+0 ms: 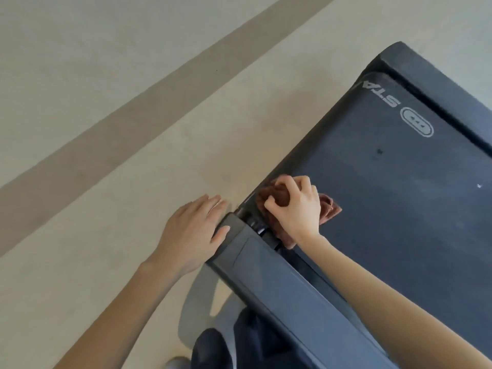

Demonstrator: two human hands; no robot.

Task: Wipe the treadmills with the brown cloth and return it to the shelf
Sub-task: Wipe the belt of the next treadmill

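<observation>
I see the brown cloth [328, 209] bunched on the treadmill [386, 195] deck's near-left edge, soft and light, likely to slide unless pressed flat; I judge the thick middle the best hold. My right hand [295, 206] is curled around it, pressing down. My left hand [191, 230] lies open, empty, against the side rail [279, 288].

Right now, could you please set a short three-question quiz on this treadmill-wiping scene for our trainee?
1. True or false: the right hand presses the brown cloth on the treadmill.
2. Where does the left hand rest? A) on the belt B) on the end of the side rail C) on the cloth
3. Fill in: the white letters on the belt read ST_.

Key: 1 true; 2 B; 3 A.
</observation>
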